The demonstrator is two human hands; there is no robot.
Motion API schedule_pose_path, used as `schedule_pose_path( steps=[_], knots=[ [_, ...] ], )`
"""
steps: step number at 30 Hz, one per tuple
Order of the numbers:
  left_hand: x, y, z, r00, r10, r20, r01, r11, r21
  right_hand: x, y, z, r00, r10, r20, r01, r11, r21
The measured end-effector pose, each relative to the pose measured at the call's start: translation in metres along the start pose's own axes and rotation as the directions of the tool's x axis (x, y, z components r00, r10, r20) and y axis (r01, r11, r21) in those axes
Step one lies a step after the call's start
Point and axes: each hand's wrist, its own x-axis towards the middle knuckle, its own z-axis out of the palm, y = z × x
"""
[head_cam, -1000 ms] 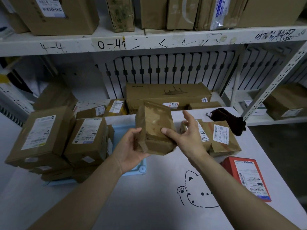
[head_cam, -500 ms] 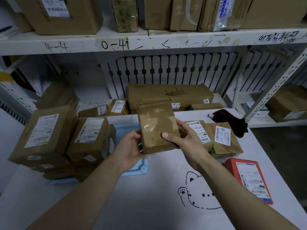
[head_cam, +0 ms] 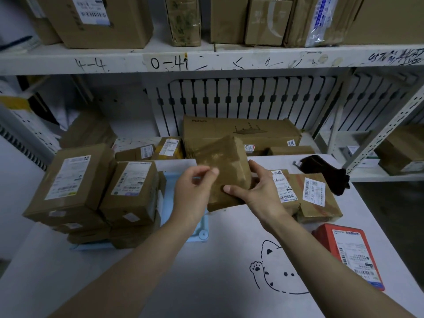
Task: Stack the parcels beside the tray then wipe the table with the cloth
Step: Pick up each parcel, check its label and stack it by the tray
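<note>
The stacked parcels (head_cam: 91, 191) and the left hand (head_cam: 191, 196) are covering much of the tray (head_cam: 199, 234) by the bench's (head_cam: 206, 283) left edge. The right hand (head_cam: 261, 193) is hiding its fingers (head_cam: 255, 167) behind the held parcel (head_cam: 226, 171); the left fingers (head_cam: 212, 172) are blurring, perhaps pinching its corner. The label print (head_cam: 68, 177) is proving unreadably small.

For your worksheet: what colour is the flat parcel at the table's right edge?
The flat parcel is red; best seen in head view.

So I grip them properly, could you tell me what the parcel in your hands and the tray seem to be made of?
The held parcel is probably cardboard under glossy clear tape, going by its shiny streaks. The tray is light blue, apparently smooth moulded plastic, judging from its rounded corner.
</note>
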Motion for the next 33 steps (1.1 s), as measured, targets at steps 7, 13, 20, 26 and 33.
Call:
schedule_pose_path(
  steps=[7,13,20,26,33],
  knots=[
    [0.006,-0.009,-0.009,0.973,-0.173,0.152,0.185,0.981,-0.065,-0.007,-0.011,0.007,0.989,-0.007,0.15,-0.005,0.997,0.078],
    [0.006,-0.02,-0.016,0.949,-0.222,0.225,0.248,0.964,-0.092,-0.01,-0.02,0.012,0.977,-0.059,0.203,0.055,0.998,0.022],
    [0.016,-0.024,-0.029,0.939,-0.276,0.207,0.311,0.936,-0.163,-0.006,-0.017,0.018,0.99,-0.024,0.14,0.039,0.994,-0.104],
    [0.021,-0.022,-0.05,0.933,-0.289,0.214,0.345,0.885,-0.313,-0.006,-0.021,0.034,0.942,0.186,0.279,-0.19,0.982,-0.014],
    [0.019,-0.024,-0.102,0.956,-0.242,0.167,0.282,0.914,-0.291,-0.003,-0.028,0.078,0.896,0.214,0.388,-0.253,0.966,0.052]
  ],
)
